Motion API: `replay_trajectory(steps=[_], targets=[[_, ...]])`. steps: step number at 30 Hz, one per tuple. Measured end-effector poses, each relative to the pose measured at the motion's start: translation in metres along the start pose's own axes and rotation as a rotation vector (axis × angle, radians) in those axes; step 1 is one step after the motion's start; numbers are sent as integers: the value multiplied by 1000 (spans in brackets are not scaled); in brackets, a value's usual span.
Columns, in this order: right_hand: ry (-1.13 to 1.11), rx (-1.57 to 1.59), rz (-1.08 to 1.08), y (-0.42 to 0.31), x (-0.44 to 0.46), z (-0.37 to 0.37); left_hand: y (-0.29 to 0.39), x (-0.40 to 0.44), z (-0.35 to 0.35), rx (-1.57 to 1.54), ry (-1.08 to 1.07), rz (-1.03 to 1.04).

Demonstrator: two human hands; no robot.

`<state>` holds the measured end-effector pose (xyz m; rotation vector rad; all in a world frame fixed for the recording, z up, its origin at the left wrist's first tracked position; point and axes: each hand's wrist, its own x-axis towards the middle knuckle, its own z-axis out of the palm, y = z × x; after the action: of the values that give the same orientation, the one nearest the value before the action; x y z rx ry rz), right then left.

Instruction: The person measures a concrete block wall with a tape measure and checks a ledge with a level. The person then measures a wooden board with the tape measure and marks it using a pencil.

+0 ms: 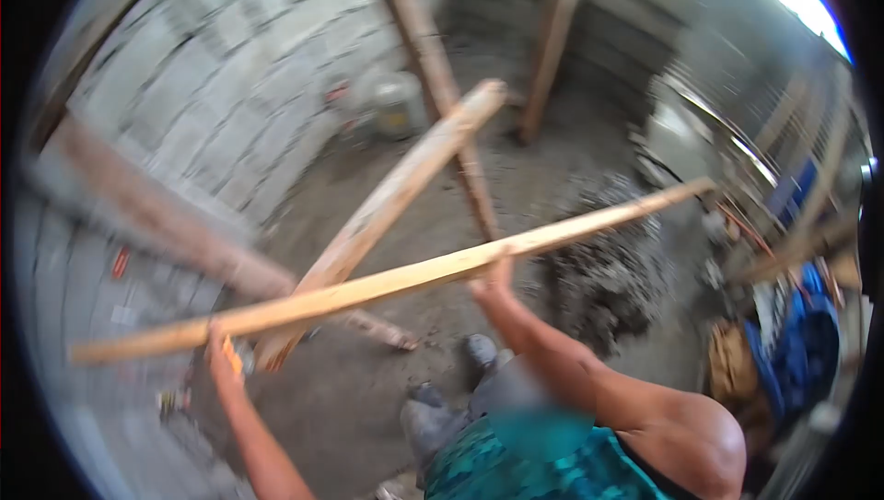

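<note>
A long, pale wooden plank (pixel 368 290) stretches across the view, its right end higher in the picture than its left. My left hand (pixel 221 362) is closed on its lower edge toward the left end. Something small and orange-yellow (pixel 234 357) shows at that hand, too blurred to name. Past the plank's middle, my right hand (pixel 494 277) grips it from below, the fingers partly hidden. Behind the plank a thicker wooden beam (pixel 405 178) slants up to the right; whether the two touch I cannot tell.
Upright posts (pixel 428 53) stand ahead, beside a block wall (pixel 221 86). Wet grey mortar (pixel 608 270) is heaped on the floor at right. A pale bucket (pixel 394 106) stands by the wall. Blue and brown bags (pixel 792 343) and timber lie at far right.
</note>
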<state>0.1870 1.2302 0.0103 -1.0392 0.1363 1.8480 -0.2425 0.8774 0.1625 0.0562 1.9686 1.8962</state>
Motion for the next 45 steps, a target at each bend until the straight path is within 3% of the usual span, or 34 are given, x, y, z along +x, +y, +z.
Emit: replay_trajectory(steps=[1,6,8,9,11,14,15,19,22,24,27,28,29,30,31,32,33,34,35,36,37,39,40,41,43,45], targets=[[35,-25,-46,19,36,-21,-21,29,-12,-49,-89,-36],[177,-143,-82,29,42,-11,-17,4,4,-5,-101,-82],[268,-218,-86,36,21,-2,2,-27,11,207,189,26],[326,-261,-104,34,6,15,20,-39,10,206,174,37],[397,-292,-120,44,-8,28,55,-56,5,307,86,-153],[433,-395,-157,81,-20,35,60,-19,-44,199,-48,-105],[413,-384,-110,94,-33,41,55,11,-69,142,-31,-208],[362,-388,-53,133,-44,52,70,70,-85,301,47,-168],[315,-458,86,104,-70,52,68,79,-94,468,159,-164],[219,-565,66,87,-35,9,79,54,-73,458,180,-148],[428,-441,-77,53,-5,-29,70,64,-75,461,183,-20],[449,-464,-100,40,-2,-41,46,89,-98,309,-35,111],[331,-632,-87,22,6,-75,9,128,-136,158,-213,252],[199,-618,-124,11,20,-119,-39,186,-188,416,-272,345],[2,-456,-158,8,44,-169,-10,134,-159,-209,-303,-218],[-90,-402,0,-7,87,-218,22,69,-92,-261,-86,-82],[127,-497,145,-20,32,-148,48,34,-61,-156,51,17],[52,-406,252,-29,38,-155,41,37,-68,-255,-26,-14],[-228,-413,384,-34,71,-190,44,40,-74,-236,41,-159],[-522,-430,495,-38,106,-225,55,20,-71,-173,38,-117],[-613,-770,556,-29,48,-170,50,6,-80,-197,54,-82],[-323,-1144,643,12,-46,-70,22,-15,-95,-303,-49,-130],[-508,-1342,555,36,-87,-31,3,-26,-102,-386,-156,-210],[-690,-1532,459,57,-118,4,-3,-51,-83,-453,-101,-293],[-1158,-1639,411,94,-159,58,-31,-97,-30,-505,-35,-477],[-1444,-1615,197,135,-204,93,-51,-127,11,-462,-51,-613]])
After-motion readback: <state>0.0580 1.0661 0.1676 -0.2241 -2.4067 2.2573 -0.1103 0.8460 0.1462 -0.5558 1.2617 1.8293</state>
